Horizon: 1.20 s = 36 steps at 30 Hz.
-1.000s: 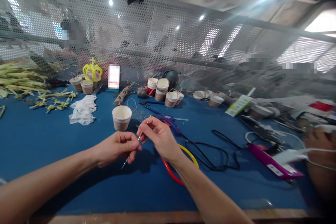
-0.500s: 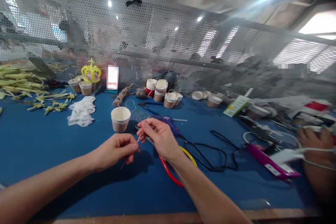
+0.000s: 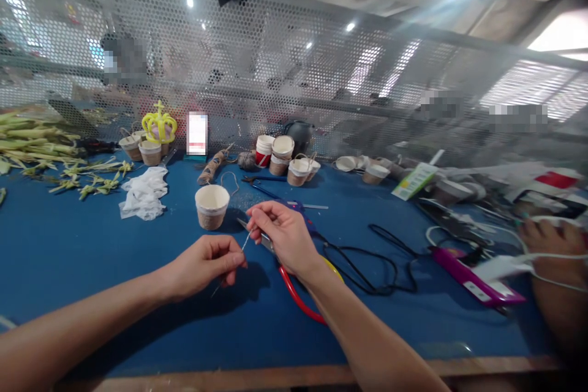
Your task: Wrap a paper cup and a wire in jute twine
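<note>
A thin twisted string point(image 3: 246, 244) stretches between my two hands above the blue table. My left hand point(image 3: 214, 263) pinches it between thumb and fingers, and a loose end hangs below. My right hand point(image 3: 280, 233) is closed on its upper part, a little higher and to the right. Just beyond my hands stands a small paper cup point(image 3: 212, 208) wrapped in brown, with a loop of twine behind it. Scissors point(image 3: 294, 297) with red and yellow handles lie under my right hand and wrist, partly hidden.
A glue gun point(image 3: 301, 211) with a black cord point(image 3: 390, 263) lies behind my right hand. White tissue point(image 3: 144, 193), wrapped cups point(image 3: 298, 171) and a twine bundle point(image 3: 214, 165) sit farther back. At right are a purple power strip point(image 3: 478, 282) and another person's hand point(image 3: 551, 245).
My right hand has moved slightly up and right, away from my left, so more of the string shows between them. My left hand has hardly moved.
</note>
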Each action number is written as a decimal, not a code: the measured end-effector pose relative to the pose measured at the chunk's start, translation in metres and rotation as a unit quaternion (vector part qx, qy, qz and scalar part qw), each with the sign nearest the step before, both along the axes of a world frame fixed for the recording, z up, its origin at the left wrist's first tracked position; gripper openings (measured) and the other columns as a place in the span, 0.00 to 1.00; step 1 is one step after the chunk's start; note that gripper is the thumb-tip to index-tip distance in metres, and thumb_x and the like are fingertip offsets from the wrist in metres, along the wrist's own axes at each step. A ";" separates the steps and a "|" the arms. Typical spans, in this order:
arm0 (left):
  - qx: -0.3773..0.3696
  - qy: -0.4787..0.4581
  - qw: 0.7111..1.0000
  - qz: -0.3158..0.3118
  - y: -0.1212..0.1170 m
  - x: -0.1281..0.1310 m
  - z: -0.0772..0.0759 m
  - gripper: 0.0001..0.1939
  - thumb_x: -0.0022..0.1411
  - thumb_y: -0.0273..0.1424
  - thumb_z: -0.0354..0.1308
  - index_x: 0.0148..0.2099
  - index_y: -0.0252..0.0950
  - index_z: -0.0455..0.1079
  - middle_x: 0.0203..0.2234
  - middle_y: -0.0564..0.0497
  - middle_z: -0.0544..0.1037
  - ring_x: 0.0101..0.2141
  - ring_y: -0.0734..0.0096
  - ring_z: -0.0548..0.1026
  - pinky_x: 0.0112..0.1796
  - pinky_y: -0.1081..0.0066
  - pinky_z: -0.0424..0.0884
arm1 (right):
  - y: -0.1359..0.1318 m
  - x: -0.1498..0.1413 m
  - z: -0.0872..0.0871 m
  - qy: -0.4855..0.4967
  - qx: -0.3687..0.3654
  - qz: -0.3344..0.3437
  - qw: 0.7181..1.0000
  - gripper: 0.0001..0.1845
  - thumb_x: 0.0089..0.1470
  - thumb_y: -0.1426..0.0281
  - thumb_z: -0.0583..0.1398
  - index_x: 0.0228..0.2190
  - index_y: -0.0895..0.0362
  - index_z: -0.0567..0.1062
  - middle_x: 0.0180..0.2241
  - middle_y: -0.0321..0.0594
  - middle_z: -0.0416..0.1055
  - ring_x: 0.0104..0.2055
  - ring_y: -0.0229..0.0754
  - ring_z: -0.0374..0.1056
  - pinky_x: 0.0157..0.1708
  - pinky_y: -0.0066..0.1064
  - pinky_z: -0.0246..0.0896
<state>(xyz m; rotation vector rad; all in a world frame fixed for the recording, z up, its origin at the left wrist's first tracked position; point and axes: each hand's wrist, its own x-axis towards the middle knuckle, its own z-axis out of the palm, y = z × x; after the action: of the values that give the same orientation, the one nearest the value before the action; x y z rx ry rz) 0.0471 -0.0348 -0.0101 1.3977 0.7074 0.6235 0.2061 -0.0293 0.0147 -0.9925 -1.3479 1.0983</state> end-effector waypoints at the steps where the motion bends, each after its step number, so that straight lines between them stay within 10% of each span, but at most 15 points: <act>1: -0.003 -0.003 1.000 0.003 0.000 0.000 0.000 0.17 0.51 0.43 0.56 0.27 0.31 0.64 0.13 0.57 0.67 0.16 0.82 0.62 0.21 0.79 0.56 | 0.000 0.000 0.000 -0.001 0.002 -0.002 1.000 0.09 0.46 0.66 0.60 0.25 0.59 0.71 0.19 0.33 0.68 0.19 0.30 0.62 0.19 0.22 0.58; 11: -0.153 -0.103 0.980 -0.080 0.006 -0.006 -0.005 0.16 0.49 0.40 0.60 0.28 0.29 0.68 0.14 0.54 0.69 0.17 0.81 0.65 0.22 0.78 0.57 | 0.008 0.011 0.001 0.104 0.025 -0.031 0.994 0.07 0.45 0.68 0.61 0.26 0.59 0.71 0.20 0.32 0.68 0.19 0.29 0.62 0.20 0.21 0.58; 28: -0.024 -0.064 0.997 -0.046 0.011 -0.009 -0.010 0.14 0.51 0.38 0.58 0.28 0.30 0.64 0.17 0.56 0.67 0.18 0.82 0.63 0.23 0.78 0.55 | 0.004 0.007 0.002 0.118 -0.003 0.023 0.993 0.08 0.45 0.67 0.60 0.25 0.59 0.69 0.22 0.32 0.69 0.22 0.30 0.65 0.23 0.24 0.61; 36: -0.021 -0.090 0.996 -0.010 0.010 -0.007 -0.008 0.14 0.51 0.38 0.58 0.27 0.31 0.64 0.17 0.57 0.66 0.20 0.81 0.61 0.25 0.77 0.57 | -0.005 0.002 0.002 -0.065 -0.057 0.112 0.990 0.12 0.45 0.63 0.60 0.23 0.60 0.68 0.19 0.33 0.66 0.20 0.31 0.63 0.20 0.24 0.58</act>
<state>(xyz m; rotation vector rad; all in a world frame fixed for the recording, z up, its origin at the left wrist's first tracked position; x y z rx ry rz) 0.0406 -0.0249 -0.0179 1.2893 0.5588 0.7051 0.2079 -0.0340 0.0166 -1.0276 -1.5458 1.3094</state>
